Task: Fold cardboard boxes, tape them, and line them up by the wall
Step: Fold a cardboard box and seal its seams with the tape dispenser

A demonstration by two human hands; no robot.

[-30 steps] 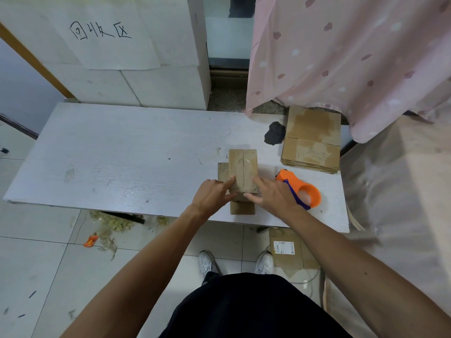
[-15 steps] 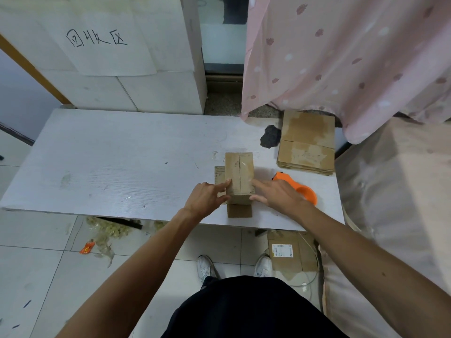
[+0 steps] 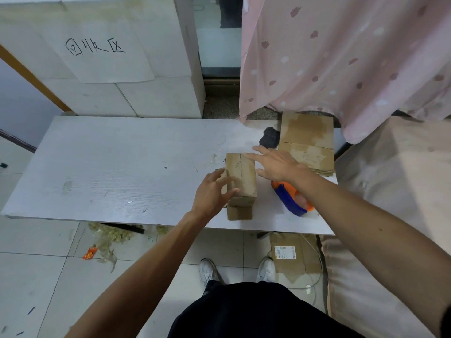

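A small brown cardboard box (image 3: 242, 178) stands on the white table (image 3: 122, 167), its top flaps folded shut with a seam down the middle. A loose flap sticks out at its near end. My left hand (image 3: 212, 193) rests against the box's left side with spread fingers, the thumb across the near top corner. My right hand (image 3: 275, 163) hovers over the box's far right corner, fingers straight and pointing left. An orange and blue tape dispenser (image 3: 292, 200) lies on the table just right of the box, partly under my right forearm.
A stack of flat cardboard blanks (image 3: 307, 142) lies at the table's far right, next to a dark patch (image 3: 269, 137). A pink curtain (image 3: 341, 57) hangs behind. White blocks with a paper sign (image 3: 97, 50) stand at the back. A flat box (image 3: 290, 254) and scraps lie on the floor.
My right hand has lifted from the box's near right side and moved to its far end, uncovering the tape dispenser. My left hand has opened wider against the box's left side.
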